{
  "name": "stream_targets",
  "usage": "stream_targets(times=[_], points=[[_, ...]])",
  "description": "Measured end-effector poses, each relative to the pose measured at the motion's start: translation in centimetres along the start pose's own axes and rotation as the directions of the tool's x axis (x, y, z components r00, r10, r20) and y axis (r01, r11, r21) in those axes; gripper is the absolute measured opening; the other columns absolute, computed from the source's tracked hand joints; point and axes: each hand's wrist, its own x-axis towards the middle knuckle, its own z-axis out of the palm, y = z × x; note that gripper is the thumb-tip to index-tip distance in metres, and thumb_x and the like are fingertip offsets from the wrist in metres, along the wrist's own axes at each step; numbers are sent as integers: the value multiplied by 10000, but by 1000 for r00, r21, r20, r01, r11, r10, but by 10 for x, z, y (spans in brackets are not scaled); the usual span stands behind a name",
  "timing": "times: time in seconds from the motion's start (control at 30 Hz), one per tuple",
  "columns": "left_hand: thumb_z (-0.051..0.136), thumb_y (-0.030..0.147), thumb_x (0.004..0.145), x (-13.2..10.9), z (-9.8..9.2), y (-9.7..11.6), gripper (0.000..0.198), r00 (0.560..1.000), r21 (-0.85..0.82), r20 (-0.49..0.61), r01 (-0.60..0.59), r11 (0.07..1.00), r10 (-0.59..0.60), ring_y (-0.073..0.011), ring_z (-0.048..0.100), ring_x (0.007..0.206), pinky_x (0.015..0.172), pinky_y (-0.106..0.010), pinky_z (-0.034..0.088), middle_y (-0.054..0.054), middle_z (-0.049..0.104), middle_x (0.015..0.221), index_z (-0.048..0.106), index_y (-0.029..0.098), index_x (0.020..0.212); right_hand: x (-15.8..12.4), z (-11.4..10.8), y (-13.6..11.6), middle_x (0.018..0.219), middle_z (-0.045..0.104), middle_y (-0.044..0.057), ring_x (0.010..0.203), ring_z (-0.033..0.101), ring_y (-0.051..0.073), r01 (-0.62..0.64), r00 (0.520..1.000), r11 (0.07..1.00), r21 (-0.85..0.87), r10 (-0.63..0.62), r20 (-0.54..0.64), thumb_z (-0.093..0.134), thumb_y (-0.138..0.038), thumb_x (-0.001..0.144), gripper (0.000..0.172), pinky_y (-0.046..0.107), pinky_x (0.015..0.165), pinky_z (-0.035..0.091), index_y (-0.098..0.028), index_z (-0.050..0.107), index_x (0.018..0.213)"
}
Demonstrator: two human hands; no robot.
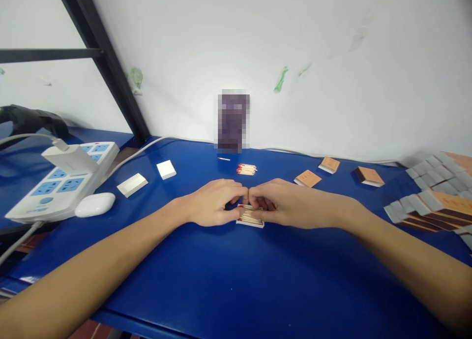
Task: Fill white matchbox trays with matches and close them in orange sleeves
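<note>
A small white matchbox tray [250, 224] filled with matches [249, 214] lies on the blue table in front of me. My left hand [221, 201] is closed at its left end, thumb at the near side and curled fingers at the far side. From the right, my right hand [282, 203] grips it likewise, its thumb over the matches. The fingertips of both hands nearly meet and hide the tray's far edge. Just beyond my hands lies a loose pile of red-tipped matches [247, 169], with a single match [223, 159] to its left.
Two white trays [132, 185] [166, 169] lie at left, near a white earbud case [95, 204] and a power strip [55, 186] with a charger. Orange matchbox sleeves [308, 178] lie right; stacked matchboxes [438, 206] stand far right. A blurred-out object [233, 122] leans against the wall.
</note>
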Motion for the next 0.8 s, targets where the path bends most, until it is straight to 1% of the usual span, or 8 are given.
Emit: stream_targets(times=[0.13, 0.3, 0.43, 0.53, 0.67, 0.8], points=[[474, 203, 884, 0, 2, 0, 85, 1000, -8, -9, 0, 1000, 0, -138, 480, 709, 678, -287, 374, 16, 523, 743, 496, 179, 805, 1, 1, 3, 660, 506, -46, 549, 393, 89, 25, 1000, 1000, -8, -25, -7, 477, -322, 923, 206, 243, 510, 302, -207, 528, 760], [428, 153, 895, 1, 4, -1, 113, 1000, 29, -9, -12, 1000, 12, -140, 506, 733, 701, -288, 391, 6, 558, 777, 524, 177, 842, 1, 2, 5, 679, 515, -31, 564, 400, 94, 71, 997, 996, -53, -72, -16, 461, -294, 923, 221, 252, 524, 299, -198, 515, 733], [384, 163, 928, 1, 5, -2, 169, 1000, 69, -1, -21, 997, 21, -144, 513, 736, 717, -294, 403, -4, 569, 794, 545, 175, 878, 0, 4, 3, 802, 553, 9, 657, 472, 117, 94, 994, 986, -140, -101, -45, 460, -300, 926, 225, 268, 590, 352, -196, 566, 757], [353, 172, 947, 1, 5, -2, 207, 1000, 74, 3, -4, 997, 4, -148, 515, 742, 732, -298, 413, -11, 571, 799, 547, 170, 878, -1, 4, 1, 866, 553, 22, 690, 493, 124, 81, 995, 983, -167, -91, -51, 464, -290, 926, 219, 277, 617, 381, -202, 604, 782], [379, 136, 909, 0, 4, -1, 172, 1000, 50, 3, 12, 999, -12, -149, 518, 752, 733, -300, 410, -6, 573, 808, 544, 174, 881, 0, 4, 1, 894, 562, 20, 708, 512, 121, 86, 994, 985, -148, -96, -60, 483, -277, 917, 213, 280, 639, 406, -204, 618, 770], [423, 133, 872, 0, 3, -1, 125, 1000, 48, 8, 9, 999, -9, -150, 507, 729, 707, -301, 403, -1, 555, 775, 538, 172, 843, 2, 5, 4, 923, 582, 22, 732, 530, 125, 84, 990, 990, -111, -96, -105, 499, -286, 909, 184, 281, 654, 420, -209, 628, 802]])
